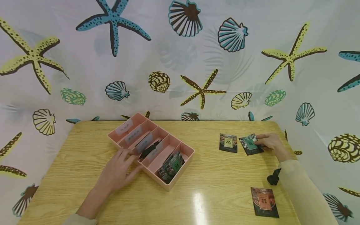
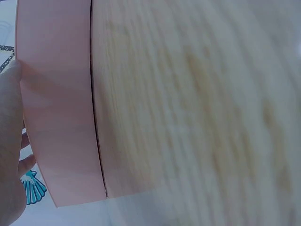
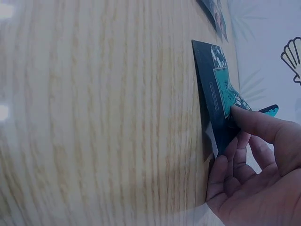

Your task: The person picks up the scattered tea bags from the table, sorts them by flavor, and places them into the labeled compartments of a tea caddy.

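In the head view my right hand (image 1: 268, 141) pinches the edge of a dark sachet with a green label (image 1: 251, 144), thumb on its printed face. The right wrist view shows this sachet (image 3: 218, 89) bent and tilted, its lower edge close over the table. Beside it lies a dark sachet with a yellow label (image 1: 228, 143). My left hand (image 1: 118, 170) rests at the near rim of a pink divided box (image 1: 180, 175), fingers loosely bent. More green-labelled sachets (image 1: 171, 167) stand in the box's right part, and black packets (image 1: 150, 150) fill a middle compartment.
A dark sachet with a red label (image 1: 265, 202) lies near the right front of the wooden table (image 1: 219, 175). A small black object (image 1: 273, 177) sits by the right forearm. Handwritten white labels mark the box dividers. A shell-patterned cloth (image 1: 174, 62) hangs behind.
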A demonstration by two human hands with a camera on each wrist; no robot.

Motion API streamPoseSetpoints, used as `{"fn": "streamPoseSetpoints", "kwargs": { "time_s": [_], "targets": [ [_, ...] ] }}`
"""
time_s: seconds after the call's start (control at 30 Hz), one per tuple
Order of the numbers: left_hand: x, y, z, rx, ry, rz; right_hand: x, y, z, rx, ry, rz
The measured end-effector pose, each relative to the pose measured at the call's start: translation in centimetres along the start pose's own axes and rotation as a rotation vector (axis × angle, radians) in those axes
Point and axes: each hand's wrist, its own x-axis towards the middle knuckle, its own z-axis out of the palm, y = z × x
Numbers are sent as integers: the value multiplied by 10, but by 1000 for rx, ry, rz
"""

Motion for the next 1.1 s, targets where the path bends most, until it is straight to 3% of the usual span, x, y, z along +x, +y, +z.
{"fn": "streamPoseSetpoints", "kwargs": {
  "time_s": [0.6, 1.1],
  "targets": [
    [-3, 3, 2, -5, 7, -6, -11, 3, -9, 39, -21, 28],
    [-4, 7, 3, -2, 2, -21, -23, 2, -16, 136, -138, -35]
  ]
}}
